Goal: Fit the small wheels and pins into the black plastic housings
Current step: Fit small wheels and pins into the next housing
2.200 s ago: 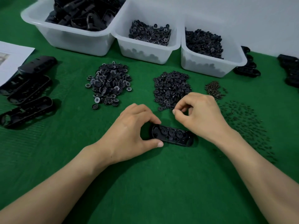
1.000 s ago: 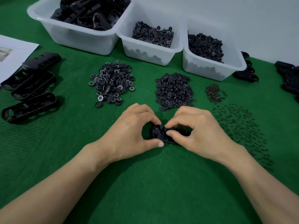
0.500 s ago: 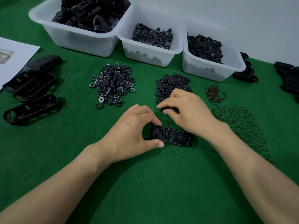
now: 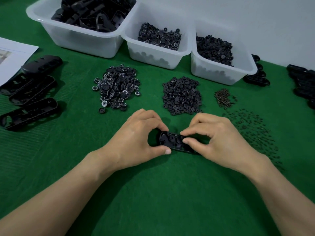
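Note:
A black plastic housing (image 4: 171, 139) lies on the green mat at the centre, with small wheels seated in it. My left hand (image 4: 136, 138) grips its left end between thumb and curled fingers. My right hand (image 4: 216, 138) is over its right half, thumb and forefinger pinched at the housing; whatever small part they hold is hidden. Behind lie a pile of numbered wheels (image 4: 116, 87), a pile of plain black wheels (image 4: 182, 95), a small heap of brown pins (image 4: 223, 97) and scattered dark pins (image 4: 252, 128).
Three translucent bins stand at the back: housings (image 4: 81, 38), numbered wheels (image 4: 153, 53), black wheels (image 4: 221, 74). Empty housings (image 4: 29, 99) lie at the left beside a paper sheet (image 4: 12, 57). More black housings (image 4: 303, 82) sit at the right edge.
My right hand has come back from the plain wheel pile to the housing and now pinches over its right half. My left hand has kept its hold on the left end.

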Demonstrator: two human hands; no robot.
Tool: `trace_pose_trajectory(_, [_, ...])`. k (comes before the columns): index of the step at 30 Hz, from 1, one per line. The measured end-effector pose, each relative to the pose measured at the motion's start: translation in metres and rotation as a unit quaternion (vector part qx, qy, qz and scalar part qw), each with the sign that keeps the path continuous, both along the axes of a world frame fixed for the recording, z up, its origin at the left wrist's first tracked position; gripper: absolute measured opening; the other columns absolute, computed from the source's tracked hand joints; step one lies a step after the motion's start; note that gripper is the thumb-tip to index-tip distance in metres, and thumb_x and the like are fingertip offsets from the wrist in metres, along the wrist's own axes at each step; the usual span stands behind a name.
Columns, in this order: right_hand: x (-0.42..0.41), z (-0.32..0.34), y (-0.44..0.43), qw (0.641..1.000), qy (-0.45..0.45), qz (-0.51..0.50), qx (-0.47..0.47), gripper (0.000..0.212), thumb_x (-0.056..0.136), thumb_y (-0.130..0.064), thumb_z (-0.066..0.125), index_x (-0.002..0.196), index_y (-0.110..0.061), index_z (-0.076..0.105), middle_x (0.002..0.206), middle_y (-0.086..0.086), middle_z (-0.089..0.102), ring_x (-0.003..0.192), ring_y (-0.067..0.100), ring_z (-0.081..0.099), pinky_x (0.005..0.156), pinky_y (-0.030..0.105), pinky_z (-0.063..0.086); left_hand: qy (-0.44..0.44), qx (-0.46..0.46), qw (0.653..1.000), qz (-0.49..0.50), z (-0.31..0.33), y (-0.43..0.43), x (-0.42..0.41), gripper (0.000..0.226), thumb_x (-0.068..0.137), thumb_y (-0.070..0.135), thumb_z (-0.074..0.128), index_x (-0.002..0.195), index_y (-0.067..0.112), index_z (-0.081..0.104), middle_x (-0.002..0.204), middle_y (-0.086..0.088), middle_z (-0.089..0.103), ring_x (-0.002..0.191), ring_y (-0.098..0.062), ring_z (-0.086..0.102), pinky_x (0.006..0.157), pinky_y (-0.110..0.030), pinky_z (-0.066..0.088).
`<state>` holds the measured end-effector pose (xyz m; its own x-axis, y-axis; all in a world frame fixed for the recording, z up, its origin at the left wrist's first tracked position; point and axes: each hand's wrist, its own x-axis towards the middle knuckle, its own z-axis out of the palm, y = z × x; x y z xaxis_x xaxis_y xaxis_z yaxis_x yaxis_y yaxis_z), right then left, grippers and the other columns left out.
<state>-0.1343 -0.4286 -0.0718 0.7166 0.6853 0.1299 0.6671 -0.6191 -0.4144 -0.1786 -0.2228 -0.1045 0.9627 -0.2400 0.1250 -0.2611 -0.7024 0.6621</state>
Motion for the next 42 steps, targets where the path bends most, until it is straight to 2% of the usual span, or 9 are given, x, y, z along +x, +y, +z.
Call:
trace_pose_trajectory(11, [-0.001,-0.005,-0.001,0.992,-0.110,0.060,-0.030,0.016,0.076,-0.018,0.075,0.092,-0.016,0.075,0.073,0.000,0.060,0.064,0.019,0.056,0.053,0.036,0.051,-0.003,0.002,1.000,0.001,0.000,-0.001,0.000,0.041,0.064,0.045,0.073,0.097,0.023,0.065,0.098,0.010,0.055,0.094,-0.007,0.044,0.087,-0.019,0.034])
trace_pose_trajectory(14, [0.002,0.000,-0.001,0.998,-0.034,0.047,-0.006,0.019,0.079,-0.026,0.070,0.097,-0.020,0.073,0.078,-0.005,0.062,0.068,0.013,0.059,0.061,0.036,0.053,-0.004,-0.002,1.000,0.000,0.000,-0.001,0.000,0.040,0.064,0.044,0.074,0.096,0.022,0.065,0.097,0.009,0.055,0.092,-0.007,0.044,0.086,-0.019,0.033])
trace_pose_trajectory(16, [0.011,0.003,0.003,1.000,0.002,0.003,0.010,0.024,0.080,-0.031,0.064,0.101,-0.021,0.072,0.082,-0.009,0.063,0.069,0.008,0.060,0.068,0.034,0.054,-0.003,-0.003,1.000,-0.001,0.000,-0.001,0.000,0.040,0.064,0.044,0.074,0.097,0.023,0.065,0.098,0.010,0.055,0.092,-0.007,0.044,0.085,-0.020,0.034])
trace_pose_trajectory(20, [0.031,-0.005,0.021,0.994,-0.033,-0.094,-0.047,0.012,0.082,-0.029,0.065,0.086,-0.019,0.071,0.080,-0.006,0.060,0.072,0.012,0.057,0.074,0.036,0.051,-0.002,-0.005,1.000,-0.003,0.001,-0.001,0.000,0.040,0.064,0.044,0.074,0.097,0.022,0.065,0.098,0.009,0.055,0.093,-0.007,0.044,0.086,-0.018,0.033])
trace_pose_trajectory(24, [0.035,-0.016,0.038,0.984,-0.064,-0.156,-0.055,0.024,0.080,-0.043,0.064,0.083,-0.019,0.066,0.080,-0.006,0.055,0.076,0.015,0.055,0.069,0.031,0.047,-0.005,-0.002,1.000,-0.003,0.001,-0.001,0.000,0.041,0.064,0.041,0.076,0.098,0.021,0.065,0.098,0.007,0.056,0.094,-0.009,0.045,0.086,-0.020,0.034])
trace_pose_trajectory(29, [0.033,-0.018,0.044,0.992,-0.021,-0.126,-0.015,0.009,0.079,-0.026,0.068,0.079,-0.019,0.064,0.077,-0.008,0.057,0.071,0.008,0.055,0.071,0.032,0.049,-0.007,-0.003,1.000,-0.001,0.001,-0.001,0.000,0.041,0.064,0.040,0.077,0.098,0.019,0.066,0.098,0.008,0.056,0.095,-0.010,0.046,0.087,-0.019,0.033])
trace_pose_trajectory(33, [0.027,-0.015,0.036,0.993,0.041,-0.108,0.020,0.009,0.076,-0.015,0.073,0.077,-0.017,0.064,0.071,-0.015,0.055,0.062,-0.005,0.050,0.060,0.012,0.039,-0.007,-0.004,1.000,-0.001,0.000,0.000,0.000,0.042,0.064,0.042,0.076,0.098,0.021,0.065,0.099,0.009,0.055,0.096,-0.009,0.045,0.088,-0.021,0.034])
trace_pose_trajectory(38, [0.024,-0.013,0.017,0.988,0.101,-0.111,0.043,0.018,0.074,-0.010,0.075,0.088,-0.020,0.068,0.075,-0.011,0.061,0.062,0.002,0.052,0.058,0.008,0.041,-0.004,-0.003,1.000,-0.003,0.000,0.000,0.001,0.042,0.064,0.044,0.074,0.099,0.023,0.064,0.099,0.011,0.054,0.095,-0.007,0.044,0.087,-0.021,0.034])
trace_pose_trajectory(42, [0.026,-0.013,0.016,0.991,0.087,-0.103,0.022,0.023,0.077,-0.013,0.072,0.098,-0.022,0.070,0.079,-0.010,0.060,0.061,0.003,0.050,0.061,0.010,0.041,-0.006,-0.002,1.000,-0.003,-0.001,0.001,0.000,0.041,0.065,0.045,0.074,0.099,0.024,0.064,0.099,0.011,0.055,0.095,-0.006,0.044,0.086,-0.019,0.033])
